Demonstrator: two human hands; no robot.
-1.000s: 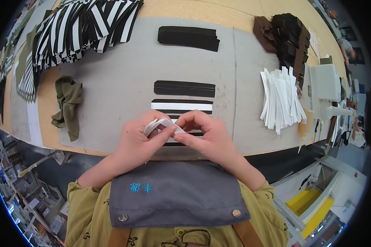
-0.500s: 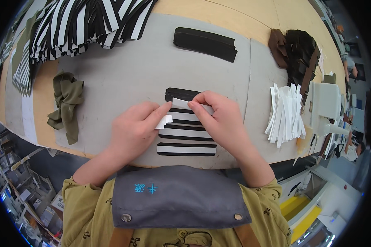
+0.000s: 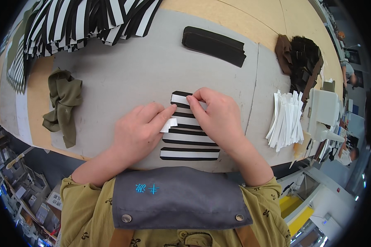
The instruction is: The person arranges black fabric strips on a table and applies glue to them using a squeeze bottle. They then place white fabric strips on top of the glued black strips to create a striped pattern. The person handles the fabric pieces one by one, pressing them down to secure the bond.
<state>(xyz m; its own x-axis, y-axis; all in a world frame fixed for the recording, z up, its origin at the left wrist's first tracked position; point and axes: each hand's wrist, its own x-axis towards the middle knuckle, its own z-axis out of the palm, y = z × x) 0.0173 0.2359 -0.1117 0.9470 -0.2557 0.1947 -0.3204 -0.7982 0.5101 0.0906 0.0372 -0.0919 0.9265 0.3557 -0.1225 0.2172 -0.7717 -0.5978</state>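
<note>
A black-and-white striped fabric piece (image 3: 189, 144) lies flat on the grey work mat (image 3: 144, 78) in front of me. My left hand (image 3: 138, 131) rests at its left edge and pinches a small white paper strip (image 3: 169, 123) between thumb and fingers. My right hand (image 3: 218, 117) lies on the upper part of the striped piece, its fingertips pressing on the top white stripe (image 3: 180, 99). The two hands almost touch over the fabric.
A heap of striped pieces (image 3: 82, 20) lies far left, an olive cloth (image 3: 64, 103) on the left, a black fabric stack (image 3: 214, 45) ahead. White paper strips (image 3: 286, 119), a white device (image 3: 321, 111) and dark fabric pieces (image 3: 301, 57) sit to the right.
One second ago both hands held a white strip up near the table's front edge. Now they are down on the striped piece, right hand pressing its top, left still holding the strip.
</note>
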